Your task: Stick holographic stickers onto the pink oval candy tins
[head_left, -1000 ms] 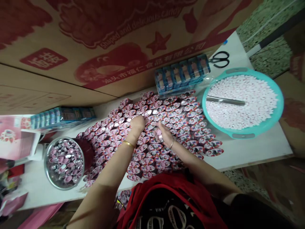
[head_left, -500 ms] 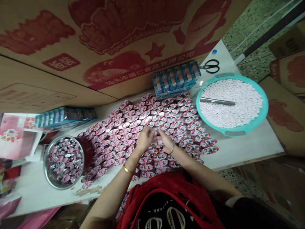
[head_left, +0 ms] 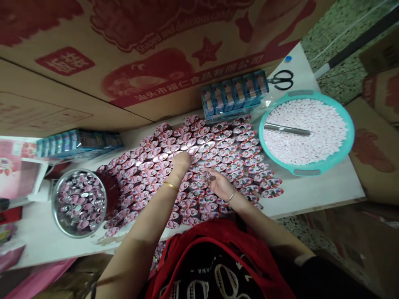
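Rows of small oval printed containers [head_left: 162,165] stand packed together across the table, several with a pink oval piece in the top and others showing a dark hole. My left hand [head_left: 181,161] is bent down over the middle rows, its fingers curled and mostly hidden under the back of the hand. What it holds, if anything, does not show. Just to the right, my right hand [head_left: 222,185] is turned palm up above the containers. Its fingers are closed round small oval caps [head_left: 210,177], silvery with pink, like those in the metal bowl [head_left: 104,203].
A turquoise basin [head_left: 350,137] of small white pieces stands at the right, a metal tube [head_left: 288,129] lying on them. Black-handled scissors [head_left: 284,79] and wrapped blue boxes [head_left: 235,97] lie behind. Large cartons [head_left: 124,110] form a wall along the table's back.
My hands were together over the containers. My left hand has moved away to the left and forward, down onto the rows; my right hand has shifted slightly right, still holding caps.
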A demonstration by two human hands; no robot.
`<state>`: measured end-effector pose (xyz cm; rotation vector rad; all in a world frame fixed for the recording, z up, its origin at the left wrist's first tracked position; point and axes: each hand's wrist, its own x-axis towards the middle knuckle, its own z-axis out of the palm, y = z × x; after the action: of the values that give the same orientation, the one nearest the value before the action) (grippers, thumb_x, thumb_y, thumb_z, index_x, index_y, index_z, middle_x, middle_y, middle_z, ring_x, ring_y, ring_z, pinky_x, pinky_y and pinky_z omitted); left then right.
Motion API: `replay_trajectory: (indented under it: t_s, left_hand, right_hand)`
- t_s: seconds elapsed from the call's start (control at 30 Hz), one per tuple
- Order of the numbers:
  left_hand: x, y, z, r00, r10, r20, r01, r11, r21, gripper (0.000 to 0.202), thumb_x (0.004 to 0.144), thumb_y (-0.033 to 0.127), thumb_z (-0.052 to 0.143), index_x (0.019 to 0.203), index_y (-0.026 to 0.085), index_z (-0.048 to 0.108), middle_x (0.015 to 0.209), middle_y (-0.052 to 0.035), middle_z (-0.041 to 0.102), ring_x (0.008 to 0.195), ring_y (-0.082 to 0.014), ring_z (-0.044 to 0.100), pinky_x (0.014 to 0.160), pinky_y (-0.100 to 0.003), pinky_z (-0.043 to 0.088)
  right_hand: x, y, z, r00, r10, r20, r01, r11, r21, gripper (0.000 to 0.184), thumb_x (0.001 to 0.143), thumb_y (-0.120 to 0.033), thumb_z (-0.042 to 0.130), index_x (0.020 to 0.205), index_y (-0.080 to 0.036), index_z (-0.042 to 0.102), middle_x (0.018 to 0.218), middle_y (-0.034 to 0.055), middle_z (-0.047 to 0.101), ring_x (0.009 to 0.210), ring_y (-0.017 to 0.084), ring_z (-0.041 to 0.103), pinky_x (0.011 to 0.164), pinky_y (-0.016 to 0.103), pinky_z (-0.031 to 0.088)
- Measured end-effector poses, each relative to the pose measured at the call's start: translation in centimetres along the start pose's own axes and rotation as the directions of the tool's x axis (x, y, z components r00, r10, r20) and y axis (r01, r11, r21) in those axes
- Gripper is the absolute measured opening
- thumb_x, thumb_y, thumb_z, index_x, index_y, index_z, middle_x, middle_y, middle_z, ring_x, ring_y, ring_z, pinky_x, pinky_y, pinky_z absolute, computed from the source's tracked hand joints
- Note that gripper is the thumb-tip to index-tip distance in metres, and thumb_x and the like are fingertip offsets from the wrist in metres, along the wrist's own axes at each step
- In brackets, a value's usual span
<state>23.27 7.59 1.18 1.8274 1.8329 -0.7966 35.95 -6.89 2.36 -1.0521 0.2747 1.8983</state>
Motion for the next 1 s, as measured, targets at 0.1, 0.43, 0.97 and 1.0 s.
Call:
replay_trajectory:
  t_s: [0.1,0.43,0.97,1.0]
  left_hand:
    - [-1.3,-0.1,-0.2,0.999,0.026,-0.043,-0.027,0.999,-0.034,0.038,0.081,0.048,0.063,0.103,0.017,0.072,0.107,-0.0195,0.070,0.105,-0.0321,0.065,0.084,-0.036,0.050]
    - [-8.0,-0.2,2.7,0.775,0.616,-0.141,-0.508,0.474,-0.719,0.014,0.078,0.023,0.063,0.087,0.018,0.072,0.091,-0.0042,0.065,0.090,-0.0160,0.062,0.087,-0.029,0.048]
    - [-6.4,2.7,1.4,0.887,0.405,-0.223,-0.438,0.583,-0.684,0.014,0.074,0.023,0.061,0.083,0.020,0.070,0.088,-0.0031,0.064,0.088,-0.0176,0.061,0.086,-0.032,0.048]
    - [-6.1,2.9,1.3,0.896,0.397,-0.199,-0.409,0.563,-0.718,0.014,0.073,0.024,0.061,0.083,0.019,0.070,0.088,-0.0030,0.064,0.086,-0.0171,0.061,0.084,-0.031,0.049]
  right_hand:
    - [-0.1,0.4,0.0,1.000,-0.027,-0.006,0.027,1.000,-0.015,0.015,0.079,-0.028,0.060,0.092,-0.021,0.063,0.071,0.0013,0.065,0.062,0.013,0.060,0.052,0.023,0.045]
    - [-0.6,-0.6,-0.2,0.996,-0.087,0.031,0.087,0.996,0.010,0.053,0.063,-0.016,0.051,0.116,-0.025,0.049,0.065,-0.0068,0.058,0.047,0.010,0.050,0.042,0.017,0.032]
    - [2.5,-2.3,0.5,0.983,-0.184,-0.022,0.181,0.979,-0.096,0.042,0.070,-0.022,0.053,0.111,-0.024,0.060,0.087,0.0003,0.067,0.071,0.015,0.060,0.052,0.024,0.051]
    - [2.7,-2.4,0.5,0.979,-0.202,-0.040,0.197,0.974,-0.112,0.042,0.072,-0.024,0.054,0.113,-0.025,0.059,0.088,-0.0002,0.066,0.069,0.015,0.060,0.050,0.024,0.050]
